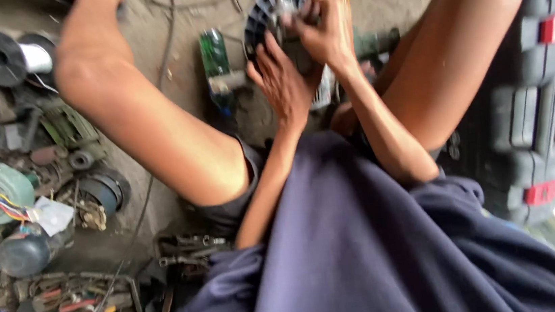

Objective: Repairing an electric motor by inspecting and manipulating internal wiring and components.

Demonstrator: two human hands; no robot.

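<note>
Centrally, fan wheel (270, 11): dark, ribbed, half covered by both hands.
Left hand (282, 81): fingers closed on its lower edge.
Right hand (323, 26): fingers gripping its hub, blurred.
Tool case (536, 97): cut off at right.

The fan wheel (275, 15) sits between both knees. The spool (10, 58) lies far left, the tool case (536, 97) far right.
</note>
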